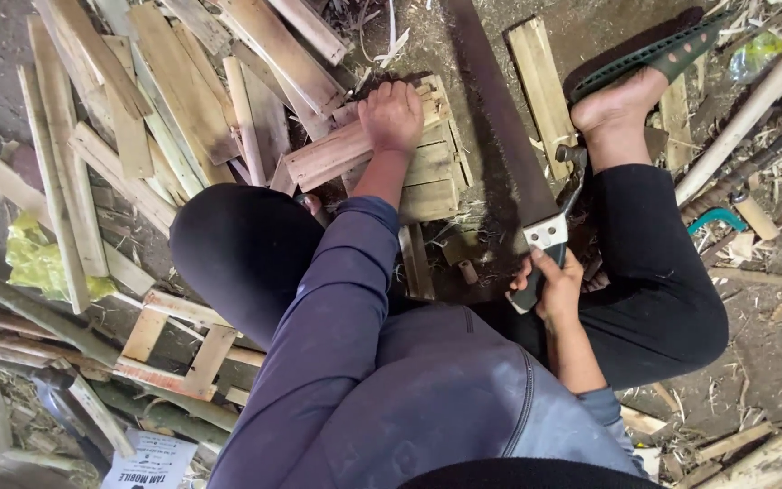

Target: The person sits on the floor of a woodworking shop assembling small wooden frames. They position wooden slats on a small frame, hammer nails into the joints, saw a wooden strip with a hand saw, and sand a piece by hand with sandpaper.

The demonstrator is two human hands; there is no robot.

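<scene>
The left hand (391, 116) presses flat on stiff, light wood strips (368, 145), while the right hand (551, 288) grips the saw (509, 136) handle tight.

My right hand (554, 288) covers most of the saw handle (536, 282), and the saw blade (500, 109) runs off the top edge. My left hand (392, 116) hides part of the bamboo slat bundle (427, 167). My torso conceals the ground beneath.

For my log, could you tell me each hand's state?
Left hand: pressed flat on bamboo slats.
Right hand: closed around saw handle.
</scene>
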